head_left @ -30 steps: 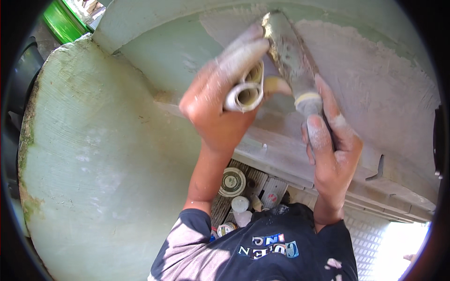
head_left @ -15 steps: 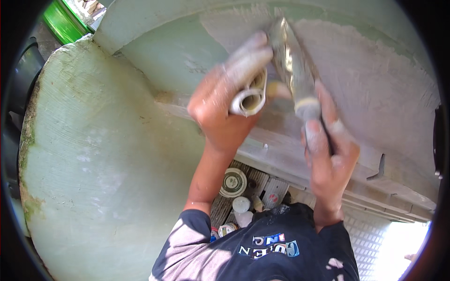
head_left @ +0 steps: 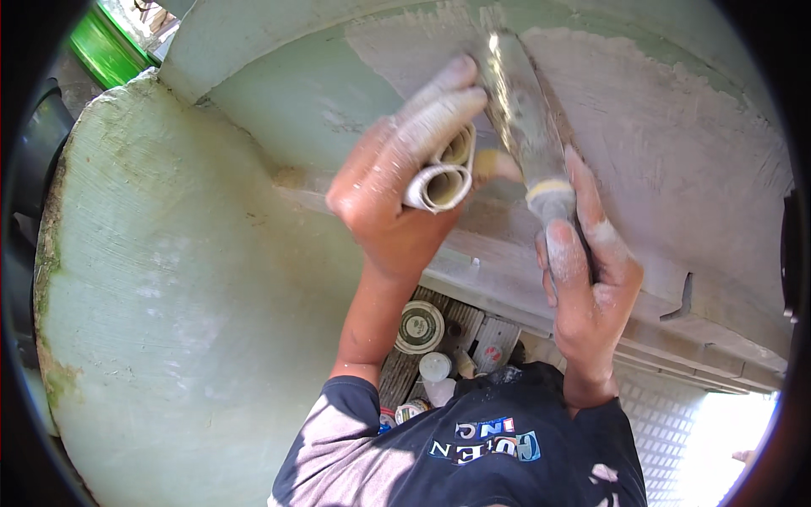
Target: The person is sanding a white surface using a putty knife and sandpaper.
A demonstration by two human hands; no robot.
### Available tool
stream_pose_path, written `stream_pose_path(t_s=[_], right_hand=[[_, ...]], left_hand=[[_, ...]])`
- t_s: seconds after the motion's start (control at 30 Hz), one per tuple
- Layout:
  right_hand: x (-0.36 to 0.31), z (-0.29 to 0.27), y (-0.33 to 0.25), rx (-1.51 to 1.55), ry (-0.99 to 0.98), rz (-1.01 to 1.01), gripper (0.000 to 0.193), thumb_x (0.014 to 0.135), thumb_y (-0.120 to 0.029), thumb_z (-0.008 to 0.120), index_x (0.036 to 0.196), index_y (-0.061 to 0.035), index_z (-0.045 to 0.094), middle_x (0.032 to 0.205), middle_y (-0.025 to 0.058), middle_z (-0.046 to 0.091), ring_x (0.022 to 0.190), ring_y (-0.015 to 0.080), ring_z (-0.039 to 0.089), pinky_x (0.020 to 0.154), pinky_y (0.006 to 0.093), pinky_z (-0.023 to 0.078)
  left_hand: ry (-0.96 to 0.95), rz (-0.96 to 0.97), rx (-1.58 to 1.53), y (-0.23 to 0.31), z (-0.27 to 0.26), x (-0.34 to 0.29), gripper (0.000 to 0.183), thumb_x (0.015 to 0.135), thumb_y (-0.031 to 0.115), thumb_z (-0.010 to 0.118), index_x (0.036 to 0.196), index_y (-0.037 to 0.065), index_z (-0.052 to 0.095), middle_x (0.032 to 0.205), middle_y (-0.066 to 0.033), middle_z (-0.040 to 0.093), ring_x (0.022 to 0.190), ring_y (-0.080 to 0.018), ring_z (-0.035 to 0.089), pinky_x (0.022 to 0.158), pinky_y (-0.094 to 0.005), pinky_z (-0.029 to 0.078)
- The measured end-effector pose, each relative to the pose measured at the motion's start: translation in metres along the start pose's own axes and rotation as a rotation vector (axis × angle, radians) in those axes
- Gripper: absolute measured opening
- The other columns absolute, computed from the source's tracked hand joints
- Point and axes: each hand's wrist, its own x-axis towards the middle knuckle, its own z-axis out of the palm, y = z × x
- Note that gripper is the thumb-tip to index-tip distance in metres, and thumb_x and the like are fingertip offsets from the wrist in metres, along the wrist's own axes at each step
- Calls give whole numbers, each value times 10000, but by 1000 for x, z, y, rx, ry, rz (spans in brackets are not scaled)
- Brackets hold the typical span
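Observation:
My right hand (head_left: 591,279) is closed around the handle of a putty knife (head_left: 517,110) with a shiny, smeared metal blade and a pale yellow ring near the handle. Its blade tip points away from me, over a greyish-pink smeared patch (head_left: 659,135) on the pale green curved surface. Curled in my left hand (head_left: 384,169) is a rolled off-white sheet (head_left: 443,186), its two round openings facing me. The left fingertips come close to the blade's left edge; whether they touch it I cannot tell. White dust or paste coats both hands.
A broad pale green panel (head_left: 194,279) rises at the left, its outer edge rough. Below the ledge, a round lidded tin (head_left: 420,328) and a small white-capped container (head_left: 435,367) stand on slatted boards. A bright green object (head_left: 110,42) is at the far left.
Both hands, with the putty knife and the rolled sheet, have shifted slightly to the left. The grips stay the same.

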Motion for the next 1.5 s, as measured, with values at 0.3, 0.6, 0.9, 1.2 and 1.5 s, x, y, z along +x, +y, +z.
stream_pose_path(t_s=[0.3,0.6,0.9,1.2,1.5], right_hand=[[-15,-3,14,-4,-6,-17,524,1040,-167,586,1540,-27,512,724,-47,532,603,11,420,541,177,308],[-9,-5,7,4,-15,-9,521,1044,-176,589,1538,-25,513,710,-55,527,596,11,414,536,181,312],[-21,-8,12,-19,-5,6,532,1037,-167,599,1539,-16,507,731,-56,539,603,12,420,537,182,312],[-2,-8,-3,26,6,-9,560,1029,-173,623,1546,-4,491,755,-50,559,614,16,435,540,179,318],[-24,-19,23,-65,-7,-20,571,1023,-191,633,1544,-5,494,764,-41,575,621,18,443,538,183,325]], left_hand=[[-60,6,69,5,-4,9,548,608,-4,944,1120,-35,751,1202,-224,750,1148,-287,734,958,-350,599],[-54,78,62,-3,-7,18,595,580,6,957,1133,-43,745,1177,-180,772,1088,-236,754,865,-293,603],[-74,64,197,2,-6,24,551,568,9,957,1087,2,772,1072,-130,805,981,-199,774,830,-278,596],[-37,110,36,-7,3,25,604,578,-10,964,1133,-35,729,1117,-185,785,1043,-236,763,891,-322,607],[57,220,28,-18,8,24,347,701,105,876,1022,9,788,986,-173,799,815,-258,774,706,-307,581]])
